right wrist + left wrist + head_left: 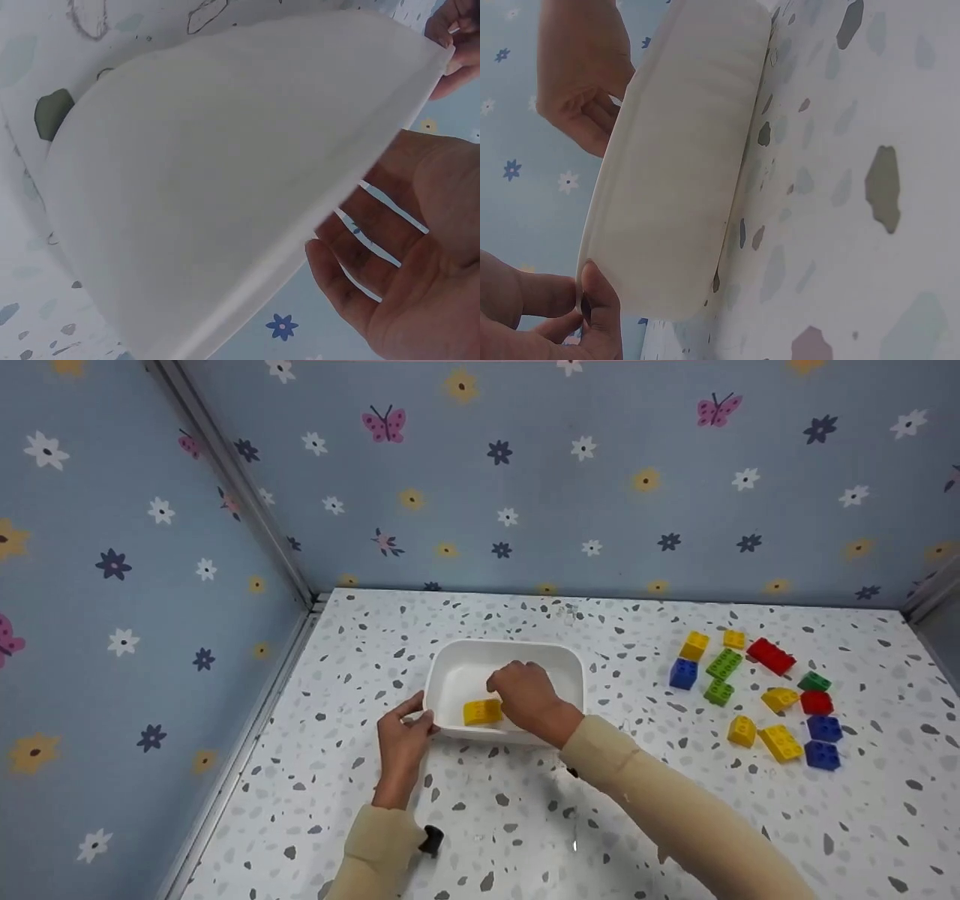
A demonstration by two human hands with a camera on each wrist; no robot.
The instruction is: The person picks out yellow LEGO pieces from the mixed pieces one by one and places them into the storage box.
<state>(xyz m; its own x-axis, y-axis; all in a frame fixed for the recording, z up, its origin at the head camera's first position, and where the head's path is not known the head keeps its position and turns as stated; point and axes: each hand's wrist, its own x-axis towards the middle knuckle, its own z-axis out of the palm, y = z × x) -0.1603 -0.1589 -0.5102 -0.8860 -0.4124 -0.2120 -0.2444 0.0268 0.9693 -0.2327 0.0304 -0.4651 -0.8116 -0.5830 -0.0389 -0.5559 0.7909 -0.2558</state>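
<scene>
A white plastic tub [450,660] stands on the speckled table. My left hand [405,739] pinches its near left corner, the thumb on the outside below the rim [600,187]. Reaching over the near wall, my right hand [531,699] has its fingers pointing down into the tub. In the right wrist view some of its fingers [360,300] show spread a little, while other fingertips are hidden behind the wall; I cannot tell whether they hold anything. Just left of that hand, a yellow building brick [482,712] lies on the tub's floor.
Several loose building bricks lie to the right: a red brick [771,656], a light green brick [724,664], a blue brick [683,673], a yellow brick [781,743] and others. Patterned blue panels [570,495] stand along the table's back and left. My right forearm crosses the near table.
</scene>
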